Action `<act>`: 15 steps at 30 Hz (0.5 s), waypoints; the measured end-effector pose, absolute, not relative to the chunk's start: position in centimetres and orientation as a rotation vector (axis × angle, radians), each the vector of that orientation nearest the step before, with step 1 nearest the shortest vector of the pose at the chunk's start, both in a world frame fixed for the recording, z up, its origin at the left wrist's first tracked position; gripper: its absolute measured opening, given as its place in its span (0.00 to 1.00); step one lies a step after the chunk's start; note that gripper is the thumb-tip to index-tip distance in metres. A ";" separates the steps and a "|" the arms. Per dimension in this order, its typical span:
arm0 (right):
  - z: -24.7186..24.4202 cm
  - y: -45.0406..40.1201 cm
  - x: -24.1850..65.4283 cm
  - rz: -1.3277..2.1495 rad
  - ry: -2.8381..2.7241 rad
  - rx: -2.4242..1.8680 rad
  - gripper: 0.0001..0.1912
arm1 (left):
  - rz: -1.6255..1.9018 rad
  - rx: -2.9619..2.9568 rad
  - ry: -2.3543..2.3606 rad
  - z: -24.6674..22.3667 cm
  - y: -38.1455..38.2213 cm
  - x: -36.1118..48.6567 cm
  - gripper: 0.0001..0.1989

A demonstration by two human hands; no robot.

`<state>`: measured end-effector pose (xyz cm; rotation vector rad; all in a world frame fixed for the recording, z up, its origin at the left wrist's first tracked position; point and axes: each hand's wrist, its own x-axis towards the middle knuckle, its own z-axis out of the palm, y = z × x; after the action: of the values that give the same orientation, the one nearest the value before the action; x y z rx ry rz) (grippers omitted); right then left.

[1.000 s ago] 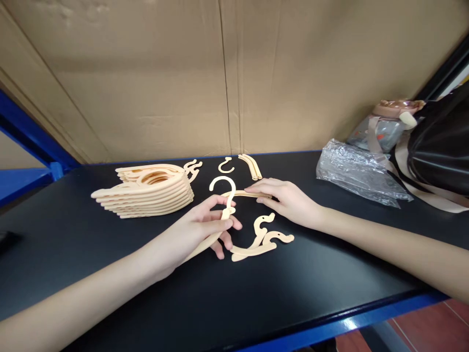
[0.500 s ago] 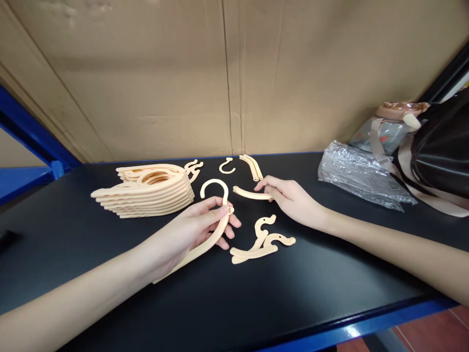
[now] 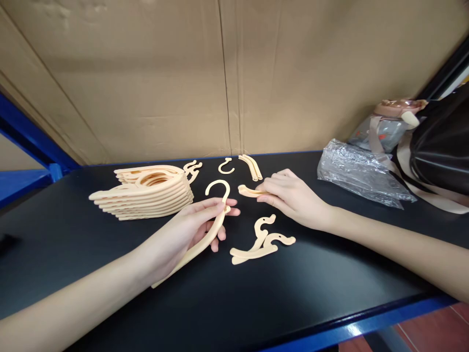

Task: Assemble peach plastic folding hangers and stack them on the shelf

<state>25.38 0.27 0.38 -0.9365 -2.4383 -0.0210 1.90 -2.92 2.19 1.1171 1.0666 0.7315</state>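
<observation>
My left hand [image 3: 198, 220] is closed on a cream hanger arm with a hook [image 3: 219, 185] joined at its upper end; the arm slants down toward the front left. Between the fingers and thumb of my right hand [image 3: 287, 195] is a curved hanger arm [image 3: 248, 191], its free end pointing left toward the hook. Part of that piece is hidden by my fingers. Below, two overlapping S-shaped hanger parts [image 3: 262, 244] lie on the black tabletop [image 3: 293, 303]. Behind my hands lie a loose hook [image 3: 226, 167] and a pair of curved arms [image 3: 251, 167].
A stack of cream hangers [image 3: 146, 195] stands at the left, with small S-shaped parts [image 3: 192, 169] behind it. At the right are crumpled clear plastic bags [image 3: 362, 173], a bottle [image 3: 388, 127] and a dark bag [image 3: 443, 146]. Cardboard [image 3: 164, 78] closes off the back.
My right hand has lifted the curved arm slightly off the table and turned it, with the fingers now over the top. My left hand has tilted the hooked piece a little.
</observation>
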 end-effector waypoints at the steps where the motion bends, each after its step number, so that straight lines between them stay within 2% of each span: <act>1: 0.4 0.2 25.3 -0.108 -2.475 -0.946 0.15 | 0.733 1.108 1.065 2.2 -2.9 1.9 0.11; 8: -0.2 -0.1 25.1 -0.442 -2.539 -0.912 0.17 | 0.681 1.062 1.052 2.2 -2.7 1.8 0.15; 15: -0.2 -0.5 25.1 -0.661 -2.516 -0.807 0.17 | 0.638 1.073 1.030 2.4 -2.9 2.0 0.16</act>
<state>25.10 -0.47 -0.23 -0.8071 -2.5158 -0.6608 2.02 -2.87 2.38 1.0728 1.0297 0.6376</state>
